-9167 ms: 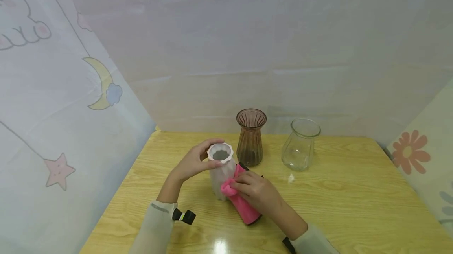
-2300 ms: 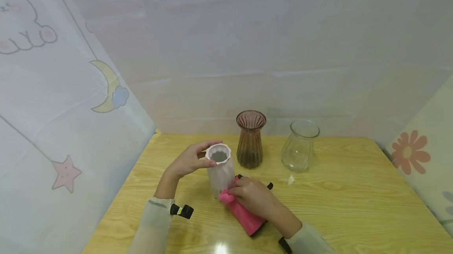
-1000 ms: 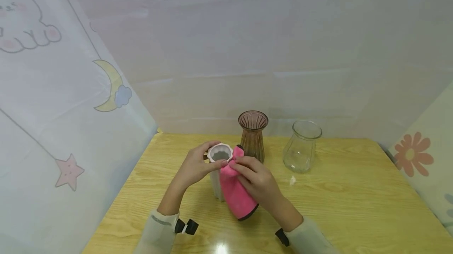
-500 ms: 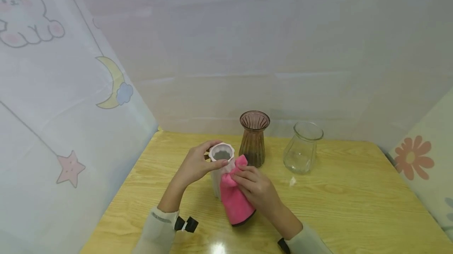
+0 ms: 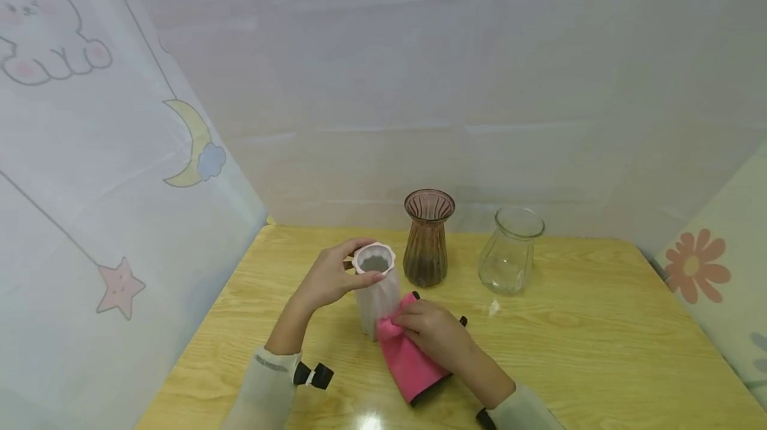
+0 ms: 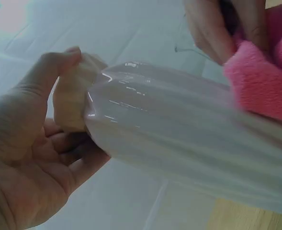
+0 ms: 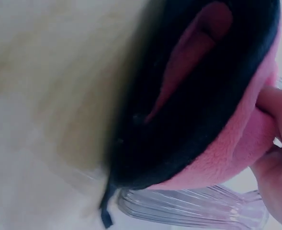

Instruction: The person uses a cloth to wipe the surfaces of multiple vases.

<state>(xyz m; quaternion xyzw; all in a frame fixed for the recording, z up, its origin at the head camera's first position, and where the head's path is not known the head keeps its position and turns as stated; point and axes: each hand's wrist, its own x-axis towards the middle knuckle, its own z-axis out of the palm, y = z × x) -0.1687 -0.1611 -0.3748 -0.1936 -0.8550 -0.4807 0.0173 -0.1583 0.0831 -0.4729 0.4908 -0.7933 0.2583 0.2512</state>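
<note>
A white ribbed vase (image 5: 377,300) with a scalloped rim stands upright on the table. My left hand (image 5: 329,277) grips its neck, thumb on the near side and fingers round the back; the left wrist view shows this hand (image 6: 35,143) on the neck of the vase (image 6: 164,124). With bent fingers my right hand (image 5: 434,333) pinches a bunched pink cloth (image 5: 410,367) with black edging against the vase's lower right side. In the right wrist view the cloth (image 7: 217,163) hangs folded from the fingers, its dark edge toward the camera.
Behind the hands stands a brownish-purple ribbed glass vase (image 5: 427,250). A clear glass vase (image 5: 506,260) is to its right. The wooden table (image 5: 575,350) ends at a pale curtain (image 5: 383,84) along the back.
The right hand with the cloth went up near the vase's rim about one second ago and is now back down at its lower side. The left hand has kept its grip on the neck.
</note>
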